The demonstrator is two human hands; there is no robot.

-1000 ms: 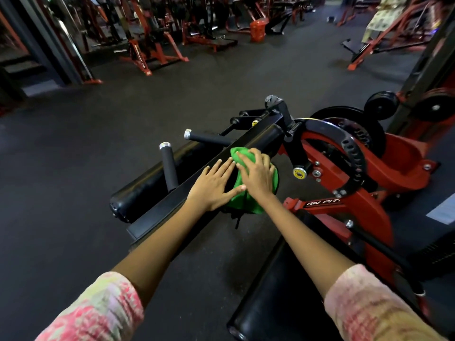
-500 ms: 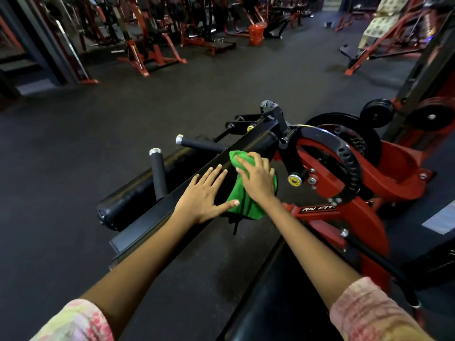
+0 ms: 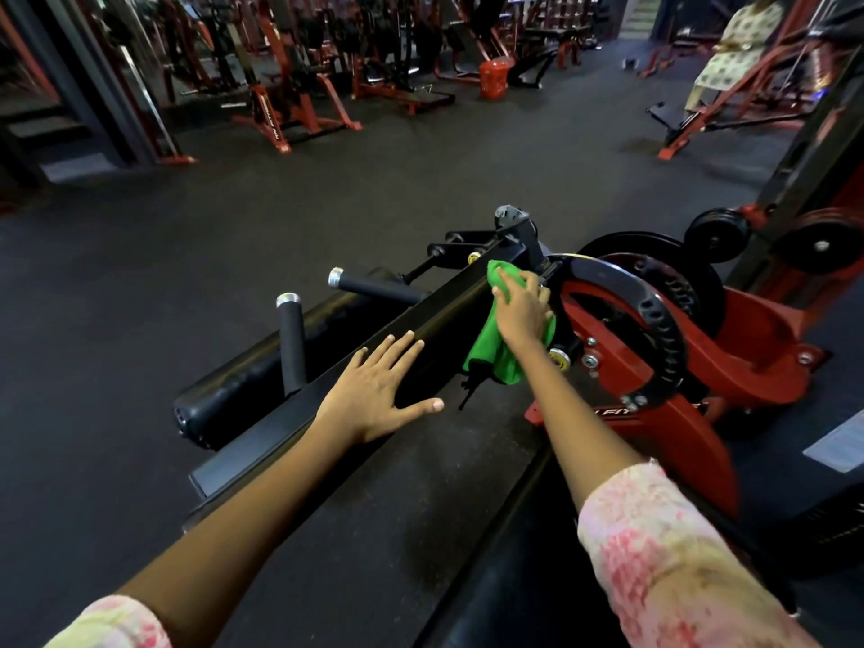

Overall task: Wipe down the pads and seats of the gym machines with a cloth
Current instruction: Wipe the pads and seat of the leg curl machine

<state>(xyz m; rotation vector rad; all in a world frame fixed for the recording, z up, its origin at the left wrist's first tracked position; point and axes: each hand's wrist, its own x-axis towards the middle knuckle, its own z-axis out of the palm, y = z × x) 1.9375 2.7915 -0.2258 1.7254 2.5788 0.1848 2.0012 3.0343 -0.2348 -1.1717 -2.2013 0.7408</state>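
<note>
Stretching behind the black bar (image 3: 421, 320); dark gym floor (image 3: 234, 226).

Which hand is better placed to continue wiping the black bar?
Right. The right hand already presses the green cloth onto the black bar; the left hand lies flat on it, without cloth.

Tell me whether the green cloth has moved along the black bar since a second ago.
Yes. The right hand has pushed the green cloth up the black bar, toward the pivot bracket and away from the left hand.
</note>
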